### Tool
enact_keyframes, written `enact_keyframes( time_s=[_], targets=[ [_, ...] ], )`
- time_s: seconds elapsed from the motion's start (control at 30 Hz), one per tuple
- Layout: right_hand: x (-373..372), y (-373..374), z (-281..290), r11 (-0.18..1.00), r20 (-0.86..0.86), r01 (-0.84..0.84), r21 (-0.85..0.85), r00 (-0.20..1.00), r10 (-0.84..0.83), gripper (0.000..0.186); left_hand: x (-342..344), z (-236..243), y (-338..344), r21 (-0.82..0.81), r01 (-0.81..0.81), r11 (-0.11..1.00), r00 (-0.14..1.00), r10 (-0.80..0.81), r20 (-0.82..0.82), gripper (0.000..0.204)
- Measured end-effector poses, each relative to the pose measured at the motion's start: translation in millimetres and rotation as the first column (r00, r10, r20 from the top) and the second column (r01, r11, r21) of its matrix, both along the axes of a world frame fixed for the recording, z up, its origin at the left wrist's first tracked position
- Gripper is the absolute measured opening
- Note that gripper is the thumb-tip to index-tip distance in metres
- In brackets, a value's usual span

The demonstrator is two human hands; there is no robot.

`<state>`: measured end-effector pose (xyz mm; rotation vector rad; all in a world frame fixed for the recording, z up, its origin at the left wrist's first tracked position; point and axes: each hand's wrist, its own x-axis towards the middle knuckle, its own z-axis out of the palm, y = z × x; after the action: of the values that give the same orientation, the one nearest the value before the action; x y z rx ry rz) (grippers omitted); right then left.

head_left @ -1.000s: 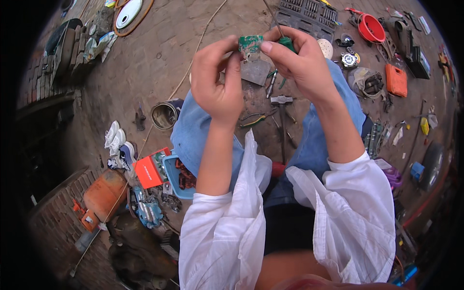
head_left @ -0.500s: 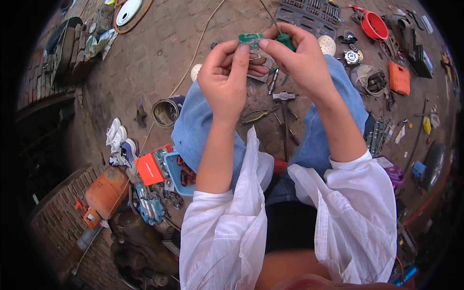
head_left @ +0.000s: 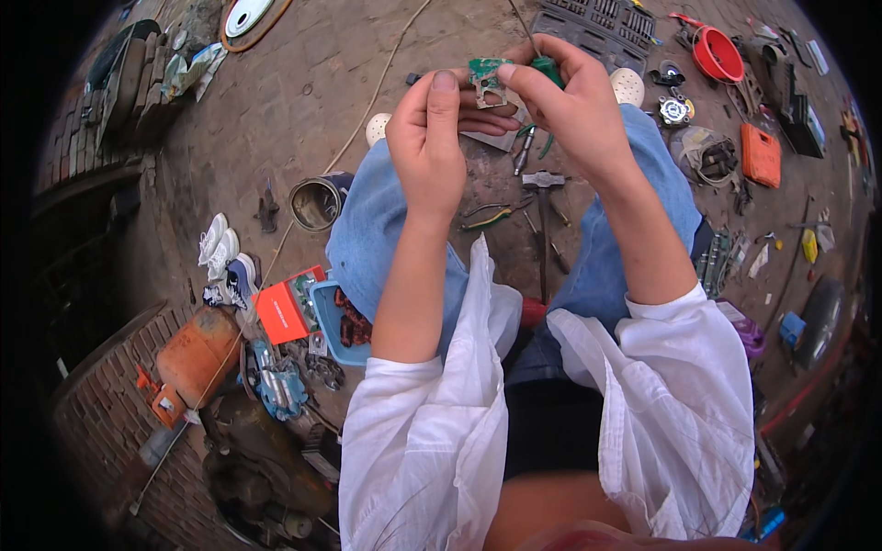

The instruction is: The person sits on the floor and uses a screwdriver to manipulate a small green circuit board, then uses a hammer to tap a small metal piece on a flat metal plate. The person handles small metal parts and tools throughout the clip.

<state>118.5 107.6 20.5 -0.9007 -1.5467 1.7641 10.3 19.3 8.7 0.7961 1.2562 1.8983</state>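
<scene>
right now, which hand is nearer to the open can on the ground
Left. In the picture, the left hand is right of and above the open can; the right hand is farther right, beyond the left hand.

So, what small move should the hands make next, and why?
Perhaps bring the thumb of the left hand onto the partly green plate: that thumb looks clear of it, while the right hand touches its edge and holds a green-handled tool.
</scene>
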Motion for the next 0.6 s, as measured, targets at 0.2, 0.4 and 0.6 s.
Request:
enact_keyframes(
  time_s=[0.2, 0.4, 0.6],
  targets=[
    [-2, 1, -7, 0.989, 0.017, 0.023, 0.145, 1.0, -0.025, 0.019, 2, -1, 2, -0.084, -0.02, 0.996, 0.988, 0.007, -0.152, 0.024],
    [-2, 2, -10, 0.985, 0.019, 0.026, 0.173, 0.999, -0.029, 0.021, -4, -3, 0, -0.085, 0.028, 0.996, 0.999, -0.03, -0.029, 0.026],
    [-2, 4, -14, 0.979, 0.037, 0.006, 0.204, 0.999, -0.014, 0.02, -6, -4, 0, -0.055, 0.046, 0.997, 0.998, -0.048, -0.034, 0.024]
  ],
)
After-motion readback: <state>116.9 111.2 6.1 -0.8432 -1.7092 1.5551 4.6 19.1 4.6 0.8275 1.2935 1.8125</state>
